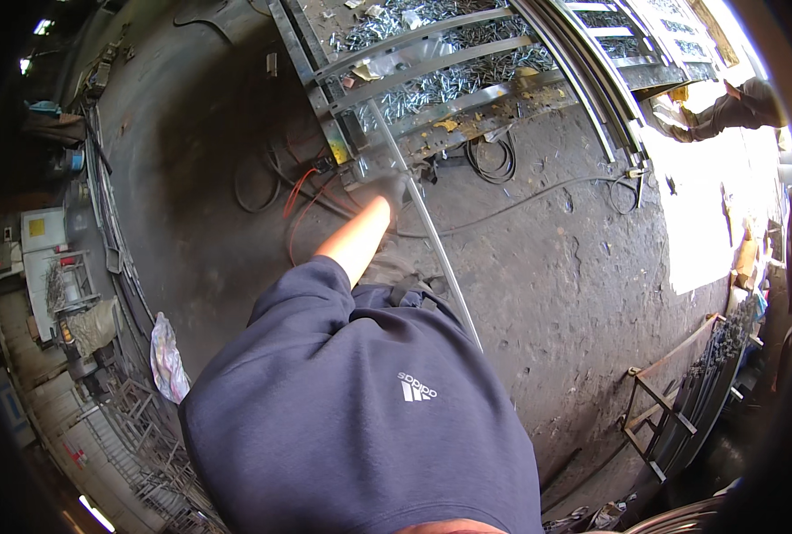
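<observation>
My left arm reaches forward from a dark blue sleeve. The left hand [392, 189], in a dark grey glove and somewhat blurred, is closed at the side of a long thin metal bar [438, 242]. The bar's far end lies by the edge of a metal work table [338, 142]; its near end disappears behind my torso. Two curved flat metal strips [432, 78] lie across the table over a heap of small shiny metal pieces [467, 53]. My right hand is out of sight.
Black cables [492, 165] and an orange cord [298, 193] lie on the dark floor near the table. Long metal strips [583, 67] overhang its right side. At the far right a person's leg [725, 116] shows. A metal rack [658, 414] stands lower right; shelving and clutter line the left.
</observation>
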Tool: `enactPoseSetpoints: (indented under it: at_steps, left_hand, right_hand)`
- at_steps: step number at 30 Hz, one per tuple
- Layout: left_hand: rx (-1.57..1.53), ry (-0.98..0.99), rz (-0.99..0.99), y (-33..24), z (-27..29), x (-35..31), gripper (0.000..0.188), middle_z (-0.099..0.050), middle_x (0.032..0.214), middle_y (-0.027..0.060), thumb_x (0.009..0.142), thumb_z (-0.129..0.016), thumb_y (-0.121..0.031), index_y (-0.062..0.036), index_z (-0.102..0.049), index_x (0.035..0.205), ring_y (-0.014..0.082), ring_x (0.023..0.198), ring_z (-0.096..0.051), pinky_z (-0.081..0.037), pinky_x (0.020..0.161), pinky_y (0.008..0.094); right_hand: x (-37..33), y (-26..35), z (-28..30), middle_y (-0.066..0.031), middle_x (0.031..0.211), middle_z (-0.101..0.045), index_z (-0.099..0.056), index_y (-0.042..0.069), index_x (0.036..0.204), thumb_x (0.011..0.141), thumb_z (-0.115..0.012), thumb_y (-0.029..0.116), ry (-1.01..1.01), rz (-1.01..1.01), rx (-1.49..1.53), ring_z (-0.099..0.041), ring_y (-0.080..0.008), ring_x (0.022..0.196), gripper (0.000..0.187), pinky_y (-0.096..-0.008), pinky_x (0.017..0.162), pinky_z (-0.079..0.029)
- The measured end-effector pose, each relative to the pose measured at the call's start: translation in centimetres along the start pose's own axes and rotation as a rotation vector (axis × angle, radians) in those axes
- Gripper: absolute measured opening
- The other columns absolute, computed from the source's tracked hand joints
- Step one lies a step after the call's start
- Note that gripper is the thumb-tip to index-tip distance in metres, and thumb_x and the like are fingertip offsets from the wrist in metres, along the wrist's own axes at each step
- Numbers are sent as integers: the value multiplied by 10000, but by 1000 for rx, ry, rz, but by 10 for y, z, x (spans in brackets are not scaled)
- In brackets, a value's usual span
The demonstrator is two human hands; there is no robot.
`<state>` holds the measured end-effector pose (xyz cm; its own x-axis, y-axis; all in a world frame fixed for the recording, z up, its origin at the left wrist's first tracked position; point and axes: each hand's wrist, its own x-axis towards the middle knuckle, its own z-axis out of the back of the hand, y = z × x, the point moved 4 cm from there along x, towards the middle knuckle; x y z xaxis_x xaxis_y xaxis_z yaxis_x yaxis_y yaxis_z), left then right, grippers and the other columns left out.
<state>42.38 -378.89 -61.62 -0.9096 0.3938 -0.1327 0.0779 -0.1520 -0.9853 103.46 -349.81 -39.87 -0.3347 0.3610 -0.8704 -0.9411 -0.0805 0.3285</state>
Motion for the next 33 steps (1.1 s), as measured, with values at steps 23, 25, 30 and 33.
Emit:
enactPoseSetpoints:
  at_steps: [23, 25, 30, 33]
  left_hand:
    - [331, -54, 914, -31, 130, -283, 153, -641, 841, -6, 911, -551, -299, -164, -611, 950, 130, 626, -575, -442, 499, 303]
    - [400, -27, 1023, -34, 137, -315, 141, -636, 816, 2, 884, -536, -271, -164, -616, 927, 146, 615, -572, -446, 498, 316]
    - [260, -163, 1211, -31, 151, -357, 124, -646, 824, -12, 858, -538, -259, -175, -623, 888, 149, 632, -588, -445, 525, 358]
    - [110, -149, 1266, -27, 156, -356, 155, -644, 843, -20, 862, -544, -306, -193, -605, 950, 146, 633, -580, -433, 532, 348]
  right_hand:
    - [197, -30, -101, -23, 741, -614, -617, 13, 1112, 943, -523, 69, 436, 172, 666, -524, -91, 509, 201, -250, 456, -425]
    - [193, -12, -102, -8, 681, -574, -624, 13, 1093, 962, -501, 98, 372, 158, 637, -508, -84, 490, 199, -251, 442, -412]
    - [171, 35, -89, 15, 641, -552, -657, 31, 997, 945, -529, 137, 135, 214, 321, -469, -64, 480, 174, -235, 440, -350]
    - [161, 46, -84, 37, 611, -533, -690, 73, 888, 897, -572, 153, 90, 160, 451, -452, -66, 504, 143, -262, 463, -320]
